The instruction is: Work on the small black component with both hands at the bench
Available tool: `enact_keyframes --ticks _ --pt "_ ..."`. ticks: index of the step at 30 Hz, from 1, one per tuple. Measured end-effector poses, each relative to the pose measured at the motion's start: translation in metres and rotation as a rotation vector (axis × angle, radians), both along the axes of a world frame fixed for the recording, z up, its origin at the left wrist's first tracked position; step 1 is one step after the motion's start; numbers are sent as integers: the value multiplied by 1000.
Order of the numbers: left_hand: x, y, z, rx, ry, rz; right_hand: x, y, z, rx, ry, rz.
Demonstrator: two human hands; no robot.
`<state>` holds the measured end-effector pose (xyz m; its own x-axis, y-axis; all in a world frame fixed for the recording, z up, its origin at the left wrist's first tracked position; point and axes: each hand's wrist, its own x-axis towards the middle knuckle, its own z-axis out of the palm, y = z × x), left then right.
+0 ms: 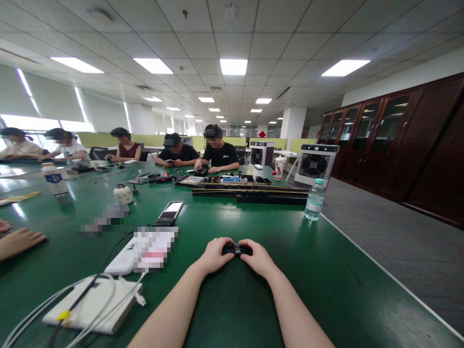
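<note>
Both of my hands grip a small black rounded device [237, 249] low over the green tabletop [239, 295]. My left hand [216, 255] is closed around its left end, thumb at the near side and fingers over the far side. On the opposite end, my right hand [258, 258] is closed in the same way. Between the thumbs the device's middle shows some lighter grey detail; its exact kind I cannot make out. Fingers hide both of its ends.
Left of my arms lie a white flat box [90, 307] with cables, a white power bank [122, 256] and a phone [171, 210]. A water bottle [314, 202] stands near the right edge. Black rails [270, 197] lie ahead. Another person's hand [23, 241] rests at far left.
</note>
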<state>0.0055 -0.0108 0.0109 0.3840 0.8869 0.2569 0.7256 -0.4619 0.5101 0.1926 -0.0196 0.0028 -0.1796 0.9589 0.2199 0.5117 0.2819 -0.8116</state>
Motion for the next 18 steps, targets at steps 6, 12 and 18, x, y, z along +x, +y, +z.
enact_keyframes --ticks 6,12,18 --pt "0 0 0 -5 7 3 -1 0 0 -2 -19 -6" --pt "-1 2 -3 -20 -6 6 -1 -1 3 -10 -29 -9" --pt "0 3 -5 -23 -14 16 -1 -3 4 -11 -21 -9"
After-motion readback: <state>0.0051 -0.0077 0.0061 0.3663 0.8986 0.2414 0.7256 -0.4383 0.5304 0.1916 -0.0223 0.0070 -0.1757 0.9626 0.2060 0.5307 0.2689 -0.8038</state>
